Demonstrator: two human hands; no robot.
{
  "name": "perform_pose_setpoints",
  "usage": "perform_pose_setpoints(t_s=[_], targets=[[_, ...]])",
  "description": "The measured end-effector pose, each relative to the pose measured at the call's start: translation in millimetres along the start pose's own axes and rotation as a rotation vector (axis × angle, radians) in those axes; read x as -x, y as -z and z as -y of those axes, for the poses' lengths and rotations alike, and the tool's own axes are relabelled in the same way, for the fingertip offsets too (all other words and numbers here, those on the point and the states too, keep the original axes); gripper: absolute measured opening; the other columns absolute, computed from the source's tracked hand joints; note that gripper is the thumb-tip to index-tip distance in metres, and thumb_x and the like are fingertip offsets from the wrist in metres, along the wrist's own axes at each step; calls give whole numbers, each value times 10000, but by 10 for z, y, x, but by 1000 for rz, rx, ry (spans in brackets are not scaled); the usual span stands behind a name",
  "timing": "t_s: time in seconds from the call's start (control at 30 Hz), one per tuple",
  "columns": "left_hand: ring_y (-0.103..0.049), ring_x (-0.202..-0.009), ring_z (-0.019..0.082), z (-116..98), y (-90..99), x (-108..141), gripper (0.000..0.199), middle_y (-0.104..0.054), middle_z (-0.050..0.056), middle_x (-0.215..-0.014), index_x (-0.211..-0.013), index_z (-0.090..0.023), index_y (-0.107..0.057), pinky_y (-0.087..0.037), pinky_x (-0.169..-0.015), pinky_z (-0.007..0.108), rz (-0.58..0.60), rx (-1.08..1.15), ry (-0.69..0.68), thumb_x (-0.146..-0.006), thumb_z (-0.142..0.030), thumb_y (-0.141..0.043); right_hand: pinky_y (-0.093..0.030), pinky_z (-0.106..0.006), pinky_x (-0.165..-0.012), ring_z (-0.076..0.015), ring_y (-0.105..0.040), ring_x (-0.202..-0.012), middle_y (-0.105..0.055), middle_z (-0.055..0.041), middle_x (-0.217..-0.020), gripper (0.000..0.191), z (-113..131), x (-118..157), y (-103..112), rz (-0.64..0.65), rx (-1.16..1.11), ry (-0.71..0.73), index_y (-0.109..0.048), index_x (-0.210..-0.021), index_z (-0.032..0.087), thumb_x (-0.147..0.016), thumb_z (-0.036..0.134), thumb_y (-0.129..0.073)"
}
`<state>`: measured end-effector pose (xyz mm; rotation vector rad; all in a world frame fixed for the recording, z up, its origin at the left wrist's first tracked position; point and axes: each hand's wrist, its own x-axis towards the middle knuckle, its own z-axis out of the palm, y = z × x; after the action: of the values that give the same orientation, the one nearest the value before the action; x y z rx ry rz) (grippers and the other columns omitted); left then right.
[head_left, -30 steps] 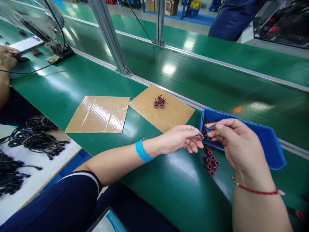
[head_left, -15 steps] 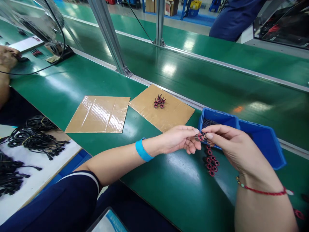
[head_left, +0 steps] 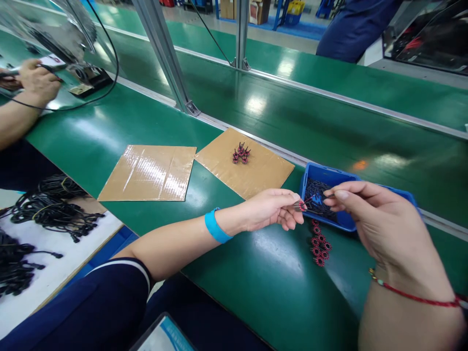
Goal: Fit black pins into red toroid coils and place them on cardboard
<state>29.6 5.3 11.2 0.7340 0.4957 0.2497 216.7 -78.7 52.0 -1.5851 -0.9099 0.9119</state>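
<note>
One small red-and-black coil [head_left: 300, 206] is pinched between the thumb and fingers of the left hand [head_left: 272, 210], held above the surface [head_left: 252, 287] just beside the left end of a blue bin [head_left: 347, 224]. The right hand [head_left: 382, 219] grasps the end of a thin wire [head_left: 312, 198] between thumb and forefinger; the wire seems to run back to the coil, though where it joins is too small to tell.

Slipping looks like the main risk: the coil is tiny and held only at the tips of the fingers, so a sharp tug from the right could jerk it loose. It might then drop onto the surface or into the bin, among the dark thin pieces [head_left: 315, 187] heaped there. Pulling too hard or at a slant could also bend or snap the wire.

A cluster of loose coils [head_left: 320, 244] lies on the surface in front of the bin, where a lowered wrist might scatter it. Nearer the far edge, more coils [head_left: 241, 154] stand bunched on a cardboard sheet [head_left: 265, 171], their upright leads likely to catch on one another if nudged.
</note>
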Motion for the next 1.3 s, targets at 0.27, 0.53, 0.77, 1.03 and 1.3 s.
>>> perform_pose_setpoints(t_s=[0.27,0.53,0.77,1.03,1.3], targets=[[-621,-484,72,24,0,3,252,-684,10,-641,-828,-144,-574,-445,-488,189,21,-12,-11,-1029,-249,-464,-588,-237,-741,-114,-720,-749,-765,-3,-847,195,20,17,-142,80,-49,-28,-754,-837,228,-799,403,-832],[-622,-491,74,45,9,-6,253,-688,9,-649,-825,-149,-572,-451,-494,194,41,-23,-24,-1026,-263,-472,-597,-211,-731,-104,-726,-741,-759,-2,-830,214,35,33,-140,96,-56,-20,-752,-834,221,-781,408,-843],[-617,-493,75,47,5,0,234,-695,6,-656,-832,-153,-568,-451,-503,200,40,-17,-24,-1017,-274,-489,-592,-287,-713,-140,-698,-726,-761,-31,-851,279,25,32,-146,124,46,-13,-767,-847,218,-761,474,-834],[-667,-617,79,28,12,-14,132,-738,49,-770,-999,-118,-673,-507,-637,212,-4,168,-60,-971,-155,-550,-524,-396,-837,-219,-701,-934,-761,-67,-1124,390,13,-12,-51,-82,320,123,-769,-1097,261,-889,564,-640],[-747,-862,144,-15,61,-38,180,-766,100,-930,-989,-80,-717,-534,-955,311,-5,279,-149,-885,-21,-583,-501,-470,-924,-342,-651,-1121,-665,-209,-1225,473,-162,-313,355,-289,1195,-26,-675,-1227,157,-877,412,-485]])
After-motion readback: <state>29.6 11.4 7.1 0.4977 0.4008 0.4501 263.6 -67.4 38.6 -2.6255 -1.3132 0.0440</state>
